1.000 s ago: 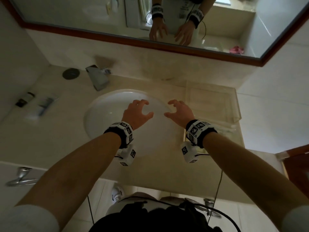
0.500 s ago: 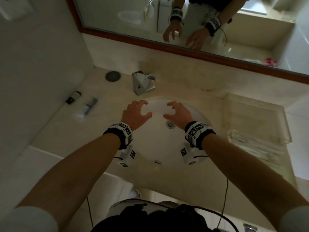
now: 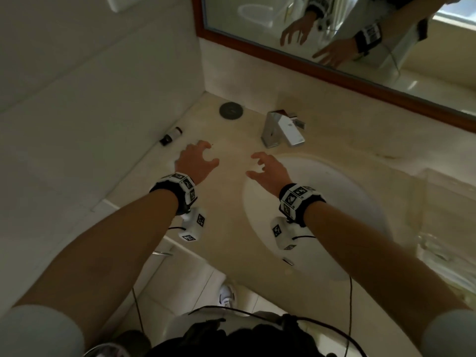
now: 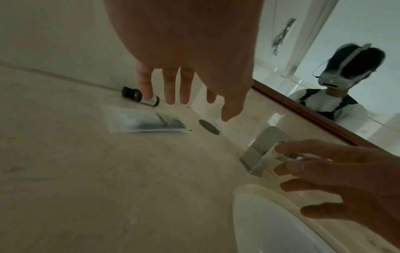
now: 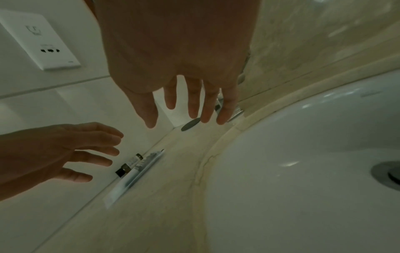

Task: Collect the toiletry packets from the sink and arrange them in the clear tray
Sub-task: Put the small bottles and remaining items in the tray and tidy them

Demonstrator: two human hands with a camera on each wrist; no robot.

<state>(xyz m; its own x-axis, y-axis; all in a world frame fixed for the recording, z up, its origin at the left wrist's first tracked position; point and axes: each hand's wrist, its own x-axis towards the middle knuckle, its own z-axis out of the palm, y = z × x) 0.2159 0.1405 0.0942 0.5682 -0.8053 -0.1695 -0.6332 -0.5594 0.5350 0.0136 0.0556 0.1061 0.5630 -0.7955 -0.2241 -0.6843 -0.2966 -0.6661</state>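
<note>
The packet (image 4: 144,119) lies flat on the tabletop (image 3: 231,191) at the head view's left, hidden there under the left hand (image 3: 193,163), beside a small bottle (image 3: 170,136). Both hands (the right (image 3: 268,171) too) hover spread and empty. The reach looks under way; next, pinch its edge. Sink (image 3: 334,202) and tray (image 3: 448,228) lie right, mirror (image 3: 334,34) above.

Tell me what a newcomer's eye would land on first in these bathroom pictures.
First, the two bare hands: the left hand hovers open over the counter left of the basin, the right hand open over the sink rim. Under the left hand lies a flat toiletry packet, with a small dark-capped bottle beside it against the wall. The clear tray sits at far right.
</note>
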